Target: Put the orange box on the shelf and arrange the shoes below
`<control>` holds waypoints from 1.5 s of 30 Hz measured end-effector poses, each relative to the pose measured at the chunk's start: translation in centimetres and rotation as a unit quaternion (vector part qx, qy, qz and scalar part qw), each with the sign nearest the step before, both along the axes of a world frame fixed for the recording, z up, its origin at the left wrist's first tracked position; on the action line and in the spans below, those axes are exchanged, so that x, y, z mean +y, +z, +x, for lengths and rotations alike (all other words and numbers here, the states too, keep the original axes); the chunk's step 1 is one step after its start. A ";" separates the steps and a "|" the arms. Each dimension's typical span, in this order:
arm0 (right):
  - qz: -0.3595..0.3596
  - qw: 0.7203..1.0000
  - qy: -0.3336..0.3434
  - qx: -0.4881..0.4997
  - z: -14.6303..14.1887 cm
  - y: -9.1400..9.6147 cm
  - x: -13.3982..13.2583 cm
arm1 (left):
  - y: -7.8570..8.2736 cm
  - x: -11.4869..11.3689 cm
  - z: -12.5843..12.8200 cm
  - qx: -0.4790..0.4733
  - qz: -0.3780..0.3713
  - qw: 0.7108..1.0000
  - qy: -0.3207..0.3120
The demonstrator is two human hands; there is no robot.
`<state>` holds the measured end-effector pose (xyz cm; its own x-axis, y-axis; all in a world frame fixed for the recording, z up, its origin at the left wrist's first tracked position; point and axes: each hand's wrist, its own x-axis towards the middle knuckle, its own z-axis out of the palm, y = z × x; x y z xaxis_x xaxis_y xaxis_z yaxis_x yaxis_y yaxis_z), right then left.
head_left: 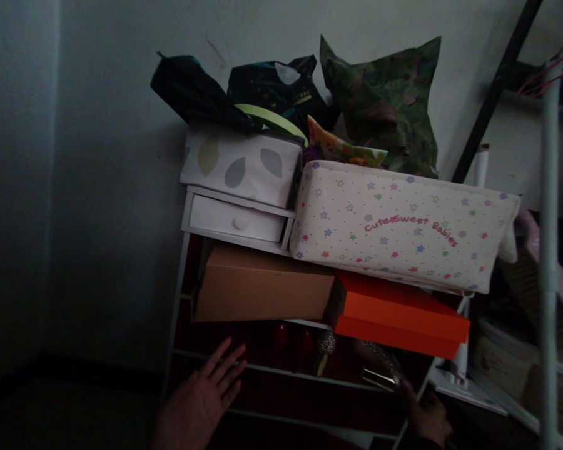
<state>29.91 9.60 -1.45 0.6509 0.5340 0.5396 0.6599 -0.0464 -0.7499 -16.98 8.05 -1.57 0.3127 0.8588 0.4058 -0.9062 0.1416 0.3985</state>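
Observation:
My left hand (199, 397) is raised at the lower left, palm up and fingers spread, with nothing in it. It is in front of the shoe rack's lower shelves. At the lower right, my right hand (425, 415) is closed at the end of a glittery high-heeled shoe (380, 359). This shoe is tilted so that its gold heel lies nearly level; the dark hides part of the grip. A second glittery shoe (327, 342) with a gold heel stands on the same shelf, beside a pair of dark red shoes (303, 345).
Above are a brown box (265, 284) and an orange shoebox (398, 315). A star-patterned fabric bin (398, 225), a small white drawer (237, 219) and a leaf-patterned box (244, 162) sit on top. A pale pole (550, 250) stands at right.

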 end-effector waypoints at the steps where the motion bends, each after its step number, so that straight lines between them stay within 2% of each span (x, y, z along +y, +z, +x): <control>1: 0.002 1.000 -0.012 0.001 0.3 0.0 -0.2 | 0.0 -0.1 0.1 -0.001 -0.009 1.000 0.007; 4: 0.017 1.000 0.005 -0.011 -0.6 0.1 0.0 | 0.2 -0.3 0.3 0.021 -0.020 0.999 0.023; 6: 0.024 0.997 0.070 -0.031 -3.0 0.0 0.8 | 0.2 -0.3 0.5 0.036 -0.023 0.999 0.030; 7: 0.026 0.991 0.125 -0.045 -4.6 -0.1 1.3 | 0.3 -0.3 0.6 0.037 -0.024 0.999 0.029; 8: 0.015 0.976 0.209 -0.050 -6.3 -0.1 1.8 | 0.3 -0.2 0.7 0.038 -0.030 0.998 0.030; 9: 0.006 0.966 0.256 -0.045 -8.0 0.0 2.3 | 0.3 -0.2 0.8 0.039 -0.039 0.998 0.036; 11: -0.008 0.957 0.288 -0.018 -11.0 0.3 3.6 | 0.3 -0.1 1.1 0.054 -0.052 0.996 0.049; 15: -0.021 0.952 0.305 -0.027 -14.0 1.4 6.5 | 0.3 0.0 1.1 0.064 -0.058 0.994 0.061; 20: -0.042 0.943 0.322 -0.067 -13.6 2.5 8.5 | 0.5 0.0 0.4 0.068 -0.069 0.992 0.081; 24: -0.076 0.938 0.311 -0.137 -12.5 2.8 7.7 | 0.3 0.2 0.0 0.061 -0.065 0.993 0.072; 28: -0.131 0.918 0.292 -0.235 -12.1 2.5 6.1 | 0.1 0.4 0.7 0.047 -0.106 0.992 0.059; 30: -0.159 0.902 0.286 -0.283 -12.2 2.3 5.5 | 0.2 0.5 1.4 0.087 -0.117 0.987 0.068; 33: -0.181 0.881 0.278 -0.337 -12.7 2.3 4.7 | 0.3 0.5 2.8 0.190 -0.086 0.971 0.113; 35: -0.192 0.869 0.274 -0.365 -13.3 2.7 4.4 | 0.1 0.7 3.9 0.283 -0.057 0.943 0.167; 36: -0.190 0.866 0.274 -0.374 -13.7 3.0 4.2 | 0.0 0.8 4.5 0.333 -0.041 0.918 0.211; 39: -0.145 0.879 0.288 -0.352 -15.6 4.0 4.0 | -0.5 1.3 6.5 0.460 0.054 0.803 0.374; 40: -0.125 0.887 0.294 -0.332 -16.4 4.2 4.0 | -0.6 1.5 7.1 0.491 0.099 0.763 0.409; 42: -0.104 0.898 0.305 -0.301 -18.0 4.6 4.3 | -0.6 1.7 8.2 0.547 0.182 0.701 0.420; 45: -0.110 0.898 0.332 -0.265 -19.8 4.7 5.0 | -0.4 2.2 9.2 0.606 0.253 0.658 0.370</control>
<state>10.14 14.61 3.29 -0.1686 0.8410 0.5141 0.8588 0.3813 -0.3421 -7.77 10.23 -1.92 0.2428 0.8089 0.5355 0.3732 -0.5874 0.7181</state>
